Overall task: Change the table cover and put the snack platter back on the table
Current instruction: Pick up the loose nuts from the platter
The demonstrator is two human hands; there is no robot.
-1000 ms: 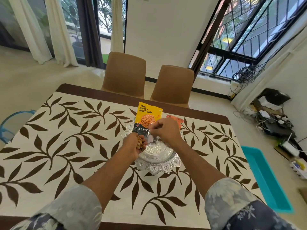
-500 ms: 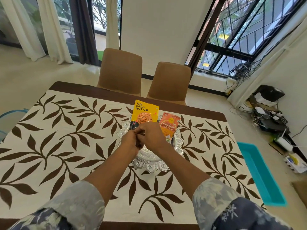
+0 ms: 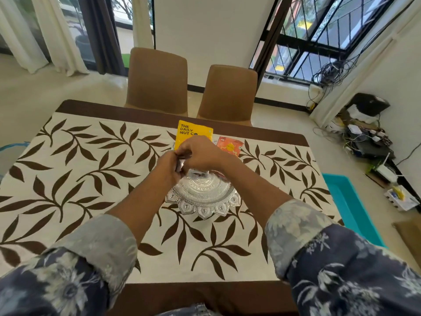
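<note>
- The round silver metal platter with an embossed, scalloped rim (image 3: 205, 209) stands on the cream table cover with brown leaves (image 3: 91, 169), near the middle and just under our hands.
- We judge the platter to be stiff and rather light, but smooth and slippery. It is best taken by two opposite sides of the rim and kept level, so that the packets do not slide.
- The yellow foil pouch of nuts (image 3: 194, 132) and the orange snack packet (image 3: 229, 147) are at its far side. Both look soft, light and crinkly.
- The fingers of our left hand (image 3: 169, 169) and right hand (image 3: 200, 153) are curled and meet on a dark and silver piece, which seems to be the lower end of the yellow pouch.
- The cover lies flat, and the dark brown wooden surface (image 3: 148, 116) shows at the far and near edges.
- Behind it stand two brown chairs (image 3: 157, 83). On the floor at the right are a turquoise plastic tub (image 3: 350, 201) and a tangle of cables and devices (image 3: 366, 135).
</note>
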